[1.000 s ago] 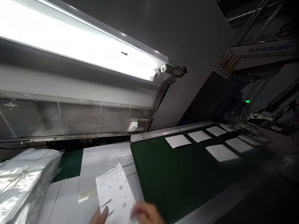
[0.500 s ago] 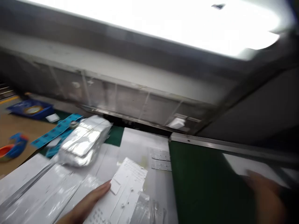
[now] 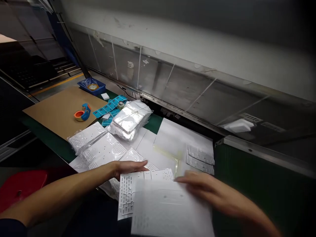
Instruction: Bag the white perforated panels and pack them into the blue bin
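Note:
In front of me at the bottom centre, my left hand [image 3: 129,167] grips a white slotted plastic panel [image 3: 127,194] by its far edge, thumb on top. My right hand [image 3: 199,184], smeared by motion, holds a second white panel [image 3: 172,210] at its upper edge. That panel is blurred and overlaps the first, covering much of it. Beyond my left hand, several similar panels in clear plastic bags [image 3: 103,148] lie on the white-covered bench. Two small white slotted pieces [image 3: 199,158] rest on the white sheet past my right hand.
A bundle of clear plastic bags [image 3: 130,118] lies mid-bench beside blue label strips [image 3: 110,107]. An orange and blue tape dispenser [image 3: 84,113] sits on brown cardboard [image 3: 59,105]. Behind is a blue tray [image 3: 95,88]. A green belt [image 3: 247,184] runs at right, a red stool [image 3: 23,187] stands lower left.
My right hand has come leftward from the green belt with a white panel, now over the one in my left hand. The left-hand panel has come nearer me. The camera view has turned.

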### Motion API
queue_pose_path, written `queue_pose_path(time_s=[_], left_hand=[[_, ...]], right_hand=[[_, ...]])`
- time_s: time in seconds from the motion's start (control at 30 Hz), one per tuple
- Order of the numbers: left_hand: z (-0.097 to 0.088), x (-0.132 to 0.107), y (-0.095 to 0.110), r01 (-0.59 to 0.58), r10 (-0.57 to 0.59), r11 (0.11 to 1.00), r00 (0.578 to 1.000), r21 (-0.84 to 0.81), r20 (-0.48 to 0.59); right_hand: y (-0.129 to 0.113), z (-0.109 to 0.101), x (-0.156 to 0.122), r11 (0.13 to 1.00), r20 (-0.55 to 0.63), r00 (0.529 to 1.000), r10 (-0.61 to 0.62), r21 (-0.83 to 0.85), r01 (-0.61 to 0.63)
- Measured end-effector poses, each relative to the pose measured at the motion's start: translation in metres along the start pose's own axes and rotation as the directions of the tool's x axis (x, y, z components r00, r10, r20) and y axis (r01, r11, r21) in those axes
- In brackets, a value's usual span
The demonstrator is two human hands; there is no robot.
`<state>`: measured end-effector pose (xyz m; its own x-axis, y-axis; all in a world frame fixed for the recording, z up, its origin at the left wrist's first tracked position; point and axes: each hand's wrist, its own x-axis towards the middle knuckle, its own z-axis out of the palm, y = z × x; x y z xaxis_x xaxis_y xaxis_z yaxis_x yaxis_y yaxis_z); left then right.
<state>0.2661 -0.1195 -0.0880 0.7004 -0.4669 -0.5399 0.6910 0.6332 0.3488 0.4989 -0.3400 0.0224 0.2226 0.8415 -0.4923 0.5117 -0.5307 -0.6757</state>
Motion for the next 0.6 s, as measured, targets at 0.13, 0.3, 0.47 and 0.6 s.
queue_pose_path(time_s=[0.13, 0.3, 0.47, 0.6], left_hand=[[-0.002, -0.023, -0.012, 0.014, -0.015, 0.999, 1.0, 0.033, 0.022], [-0.016, -0.051, -0.031, -0.075, 0.075, 0.997, 0.994, -0.001, 0.081], [-0.017, -0.06, -0.054, -0.374, 0.376, 0.912, 0.926, -0.168, -0.022], [-0.008, -0.052, -0.07, -0.625, 0.591, 0.766, 0.777, -0.15, -0.217]], right_hand=[[-0.071, 0.035, 0.05, 0.95, 0.402, 0.869, -0.29, 0.007, 0.313], [-0.09, 0.073, 0.067, 0.953, 0.2, 0.946, -0.256, -0.109, 0.281], [-0.07, 0.131, 0.05, 0.989, -0.563, 0.821, 0.094, 0.145, -0.014], [-0.052, 0.213, 0.057, 0.716, -0.325, 0.814, 0.482, 0.681, -0.153]])
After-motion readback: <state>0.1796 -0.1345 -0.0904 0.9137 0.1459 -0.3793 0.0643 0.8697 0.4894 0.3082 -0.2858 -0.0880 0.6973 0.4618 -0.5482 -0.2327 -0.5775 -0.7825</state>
